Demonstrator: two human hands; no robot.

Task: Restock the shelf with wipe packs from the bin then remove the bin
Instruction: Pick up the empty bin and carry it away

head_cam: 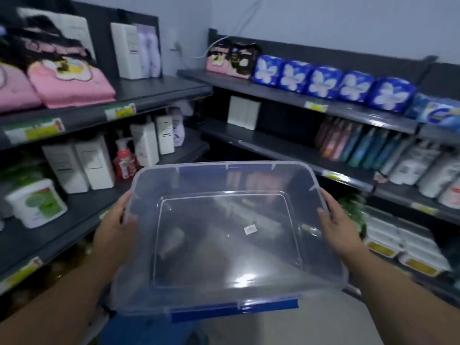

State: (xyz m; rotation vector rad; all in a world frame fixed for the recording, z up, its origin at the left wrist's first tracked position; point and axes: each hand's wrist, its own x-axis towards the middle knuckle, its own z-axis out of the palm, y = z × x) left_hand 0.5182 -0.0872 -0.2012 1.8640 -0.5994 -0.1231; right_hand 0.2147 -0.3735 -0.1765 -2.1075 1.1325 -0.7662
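A clear plastic bin with blue latches is held in the air in front of me, with nothing inside but a small white sticker on its bottom. My left hand grips its left rim. My right hand grips its right rim, thumb over the edge. Wipe packs with yellow labels lie on a low shelf at the right, past my right hand. The bin tilts slightly toward me.
Dark shelves line the corner on both sides. Blue packs stand on the upper right shelf, pink packs on the upper left. White boxes, a red pump bottle and a white tub fill the left middle shelf. The floor shows below the bin.
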